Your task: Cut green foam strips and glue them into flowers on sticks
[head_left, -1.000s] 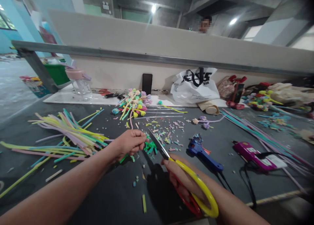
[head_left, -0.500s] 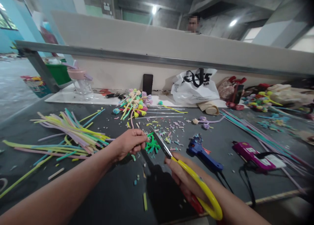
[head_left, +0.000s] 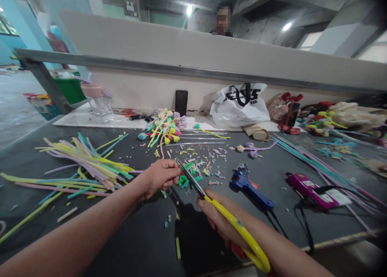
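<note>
My left hand (head_left: 163,174) is closed in a pinch just above the table; what its fingertips hold is hidden. My right hand (head_left: 222,216) grips scissors (head_left: 234,222) with a large yellow handle. Their blades point up and to the left, with the tips beside my left fingertips. Under and around the blades lie short green pipe cleaner pieces (head_left: 184,181). Small multicoloured clippings (head_left: 208,164) are scattered beyond them.
Long pipe cleaner stems (head_left: 87,160) lie in a pile at left. Behind stands a bunch of fuzzy flowers (head_left: 166,126). At right are a blue glue gun (head_left: 252,190) and a magenta device (head_left: 313,191) with black cords. Beyond the partition is a person (head_left: 223,21).
The scissors and my right hand have moved slightly left and up, bringing the blade tips closer to my left fingertips. The person behind the partition has shifted left.
</note>
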A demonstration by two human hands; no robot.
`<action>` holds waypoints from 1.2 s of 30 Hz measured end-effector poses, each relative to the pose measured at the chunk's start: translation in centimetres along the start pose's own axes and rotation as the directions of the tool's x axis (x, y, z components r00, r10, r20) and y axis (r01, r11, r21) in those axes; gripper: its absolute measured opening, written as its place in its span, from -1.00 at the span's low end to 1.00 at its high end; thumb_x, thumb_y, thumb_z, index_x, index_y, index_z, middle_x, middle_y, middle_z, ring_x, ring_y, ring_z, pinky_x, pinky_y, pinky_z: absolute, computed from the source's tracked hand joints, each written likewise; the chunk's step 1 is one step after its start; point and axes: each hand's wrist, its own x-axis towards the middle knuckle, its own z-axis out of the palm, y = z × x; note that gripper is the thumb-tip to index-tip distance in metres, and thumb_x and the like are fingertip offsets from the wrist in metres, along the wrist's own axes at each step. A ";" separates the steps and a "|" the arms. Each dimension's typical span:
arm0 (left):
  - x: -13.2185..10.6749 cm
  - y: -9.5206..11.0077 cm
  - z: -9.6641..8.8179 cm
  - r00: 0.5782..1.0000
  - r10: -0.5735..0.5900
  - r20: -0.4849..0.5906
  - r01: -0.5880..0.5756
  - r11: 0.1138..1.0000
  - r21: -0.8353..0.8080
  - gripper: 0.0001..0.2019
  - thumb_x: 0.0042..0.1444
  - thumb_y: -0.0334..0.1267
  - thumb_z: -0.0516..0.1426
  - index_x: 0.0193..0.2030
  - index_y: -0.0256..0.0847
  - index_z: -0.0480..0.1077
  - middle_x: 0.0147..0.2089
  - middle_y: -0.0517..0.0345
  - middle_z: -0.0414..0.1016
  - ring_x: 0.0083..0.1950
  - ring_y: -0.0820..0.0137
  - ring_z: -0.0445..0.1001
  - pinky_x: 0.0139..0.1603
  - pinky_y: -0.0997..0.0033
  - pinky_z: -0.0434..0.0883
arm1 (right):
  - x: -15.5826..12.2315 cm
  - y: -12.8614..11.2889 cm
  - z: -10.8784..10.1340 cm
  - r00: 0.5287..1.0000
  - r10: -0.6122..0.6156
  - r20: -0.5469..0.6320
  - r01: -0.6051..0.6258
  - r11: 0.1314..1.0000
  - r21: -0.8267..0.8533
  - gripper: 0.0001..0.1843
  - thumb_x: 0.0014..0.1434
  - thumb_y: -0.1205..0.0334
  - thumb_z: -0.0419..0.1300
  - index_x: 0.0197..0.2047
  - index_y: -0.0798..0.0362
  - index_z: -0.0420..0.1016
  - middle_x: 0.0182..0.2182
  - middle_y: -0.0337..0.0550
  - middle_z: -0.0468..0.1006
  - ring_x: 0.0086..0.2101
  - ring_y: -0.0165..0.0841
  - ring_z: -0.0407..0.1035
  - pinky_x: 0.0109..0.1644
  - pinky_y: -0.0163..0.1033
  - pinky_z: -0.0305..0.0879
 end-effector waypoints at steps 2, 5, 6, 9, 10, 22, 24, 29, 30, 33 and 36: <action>0.0 0.0 0.0 1.000 -0.001 -0.003 0.001 1.000 0.002 -0.79 -0.01 -0.16 0.09 -0.50 -0.27 0.24 -0.61 0.30 0.28 -0.76 0.71 -0.05 -0.73 0.62 -0.10 | 0.0 -0.2 0.0 1.000 -0.006 0.025 0.007 0.998 -0.058 -0.79 0.14 0.08 -0.02 -0.43 0.01 0.23 -0.66 -0.36 0.27 -0.66 -0.54 0.16 -0.61 -0.44 0.02; 0.0 0.0 0.0 1.000 -0.002 -0.002 0.002 1.000 0.005 -0.78 0.00 -0.16 0.09 -0.51 -0.26 0.24 -0.64 0.33 0.25 -0.76 0.70 -0.06 -0.73 0.61 -0.10 | 0.1 -0.2 0.0 0.999 -0.013 0.035 0.017 0.994 -0.105 -0.77 0.16 0.07 -0.05 -0.45 0.01 0.19 -0.65 -0.37 0.27 -0.66 -0.53 0.16 -0.61 -0.44 0.01; 0.0 0.1 0.0 1.000 -0.003 0.002 0.003 1.000 0.007 -0.78 0.00 -0.16 0.09 -0.52 -0.26 0.24 -0.66 0.34 0.22 -0.76 0.70 -0.07 -0.73 0.61 -0.10 | 0.1 -0.2 0.0 0.999 -0.023 0.033 0.026 0.993 -0.115 -0.76 0.16 0.07 -0.05 -0.45 0.01 0.18 -0.65 -0.36 0.27 -0.66 -0.53 0.16 -0.61 -0.44 0.01; 0.0 0.1 0.1 1.000 -0.005 0.007 0.005 1.000 0.014 -0.77 0.01 -0.16 0.08 -0.54 -0.26 0.23 -0.69 0.37 0.17 -0.76 0.69 -0.08 -0.72 0.61 -0.10 | 0.2 -0.1 0.0 0.998 -0.053 0.025 0.056 0.991 -0.123 -0.76 0.17 0.08 -0.05 -0.46 0.02 0.17 -0.65 -0.36 0.27 -0.66 -0.52 0.15 -0.61 -0.43 0.03; 0.0 0.1 0.1 1.000 -0.005 0.005 0.005 1.000 0.016 -0.77 0.01 -0.16 0.08 -0.54 -0.26 0.23 -0.69 0.37 0.17 -0.76 0.69 -0.08 -0.72 0.61 -0.10 | 0.2 0.0 0.0 0.998 -0.059 0.021 0.061 0.991 -0.119 -0.76 0.17 0.08 -0.05 -0.47 0.02 0.18 -0.65 -0.36 0.27 -0.66 -0.52 0.16 -0.61 -0.42 0.03; 0.2 -0.1 0.0 1.000 -0.018 -0.024 0.019 0.998 0.063 -0.77 -0.01 -0.15 0.08 -0.55 -0.26 0.24 -0.67 0.34 0.21 -0.75 0.69 -0.05 -0.72 0.61 -0.08 | 0.4 -0.2 0.0 0.999 -0.039 0.033 0.041 0.995 -0.089 -0.74 0.15 0.06 -0.04 -0.48 0.01 0.15 -0.65 -0.35 0.23 -0.63 -0.51 0.12 -0.61 -0.42 0.01; 0.2 0.0 0.0 0.999 -0.019 -0.032 0.021 0.997 0.070 -0.76 -0.02 -0.15 0.08 -0.57 -0.26 0.23 -0.70 0.36 0.18 -0.76 0.68 -0.04 -0.73 0.62 -0.07 | 0.3 -0.3 -0.1 0.999 -0.034 0.038 0.037 0.995 -0.096 -0.75 0.16 0.06 -0.05 -0.48 0.02 0.15 -0.63 -0.34 0.22 -0.61 -0.49 0.12 -0.59 -0.42 0.02; 0.3 -0.2 -0.1 1.000 -0.013 -0.025 0.015 0.997 0.071 -0.77 -0.02 -0.16 0.08 -0.57 -0.26 0.23 -0.70 0.36 0.18 -0.76 0.68 -0.05 -0.73 0.61 -0.06 | 0.2 0.0 0.1 0.995 -0.099 0.023 0.101 0.987 -0.122 -0.75 0.17 0.11 -0.07 -0.48 0.04 0.14 -0.58 -0.31 0.22 -0.54 -0.48 0.11 -0.53 -0.41 0.04; 0.3 -0.3 -0.1 1.000 -0.012 -0.024 0.014 0.997 0.070 -0.77 -0.02 -0.16 0.08 -0.56 -0.26 0.24 -0.69 0.35 0.20 -0.76 0.68 -0.05 -0.73 0.61 -0.06 | 0.2 0.2 0.2 0.994 -0.110 0.016 0.111 0.986 -0.121 -0.75 0.17 0.11 -0.08 -0.48 0.04 0.13 -0.58 -0.31 0.21 -0.54 -0.48 0.11 -0.53 -0.41 0.03; 0.3 -0.4 -0.2 1.000 -0.016 -0.018 0.017 0.998 0.065 -0.77 -0.01 -0.15 0.07 -0.55 -0.26 0.24 -0.67 0.35 0.22 -0.77 0.69 -0.06 -0.73 0.61 -0.07 | 0.3 0.7 0.4 0.989 -0.146 -0.006 0.144 0.984 -0.105 -0.73 0.20 0.10 -0.12 -0.48 0.04 0.12 -0.59 -0.32 0.18 -0.55 -0.48 0.09 -0.53 -0.40 0.01; 0.3 -0.3 -0.2 1.000 -0.019 -0.012 0.020 0.998 0.065 -0.74 -0.01 -0.13 0.08 -0.56 -0.26 0.23 -0.70 0.36 0.18 -0.77 0.69 -0.06 -0.73 0.62 -0.08 | 0.3 0.9 0.5 0.985 -0.170 -0.012 0.168 0.982 -0.087 -0.73 0.21 0.09 -0.12 -0.46 0.04 0.14 -0.58 -0.33 0.18 -0.55 -0.48 0.09 -0.52 -0.39 0.02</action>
